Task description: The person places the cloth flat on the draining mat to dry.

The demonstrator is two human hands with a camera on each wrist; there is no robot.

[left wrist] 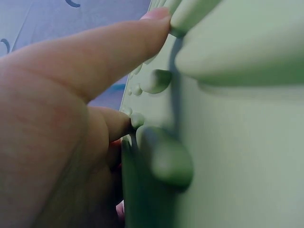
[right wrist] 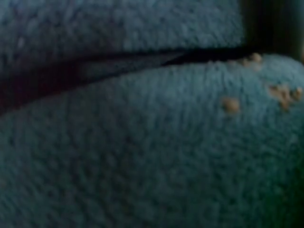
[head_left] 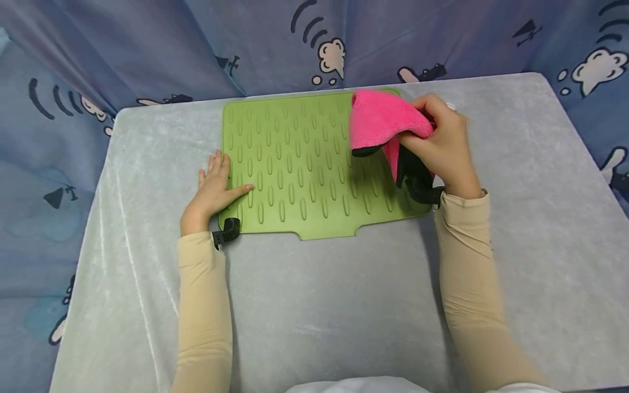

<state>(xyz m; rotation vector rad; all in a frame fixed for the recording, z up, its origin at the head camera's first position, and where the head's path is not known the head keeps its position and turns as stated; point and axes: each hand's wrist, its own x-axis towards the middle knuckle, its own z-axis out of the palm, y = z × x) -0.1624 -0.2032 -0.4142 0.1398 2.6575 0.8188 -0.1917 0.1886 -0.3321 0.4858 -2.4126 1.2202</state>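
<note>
Cloth [head_left: 378, 117] is hanging, pinched in the right hand [head_left: 447, 144], over the right side of the green mat [head_left: 290, 142]; the left hand [head_left: 208, 188] is resting spread at its left edge — wiping is seemingly going on, the next move likely calling for downward pressure.

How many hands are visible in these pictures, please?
2. The left hand rests at the left edge of the mat; the right hand holds the cloth over the mat's right part.
</note>
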